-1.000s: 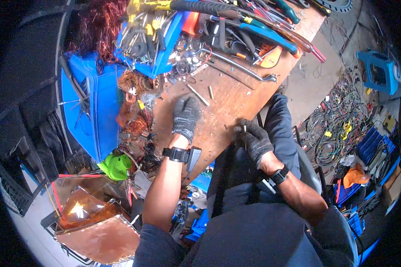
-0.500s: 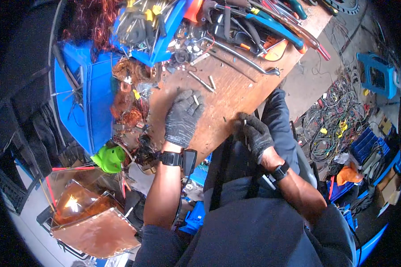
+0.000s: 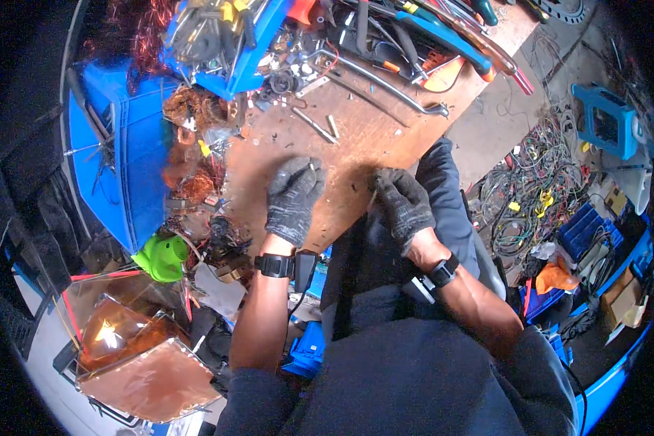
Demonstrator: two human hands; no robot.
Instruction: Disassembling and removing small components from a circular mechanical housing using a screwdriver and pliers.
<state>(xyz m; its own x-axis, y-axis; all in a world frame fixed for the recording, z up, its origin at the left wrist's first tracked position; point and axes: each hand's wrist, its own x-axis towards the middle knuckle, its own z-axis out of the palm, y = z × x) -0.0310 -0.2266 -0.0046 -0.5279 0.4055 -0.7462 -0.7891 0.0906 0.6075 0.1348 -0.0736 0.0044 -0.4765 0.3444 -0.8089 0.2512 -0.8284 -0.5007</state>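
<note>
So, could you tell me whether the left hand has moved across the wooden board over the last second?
Yes. The left hand has drawn back along the wooden board, away from the loose metal rods, toward the board's near edge.

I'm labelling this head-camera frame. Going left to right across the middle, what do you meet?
Blue crate → copper wire tangle → gloved left hand → gloved right hand → cable pile on the floor → blue frame.
</note>
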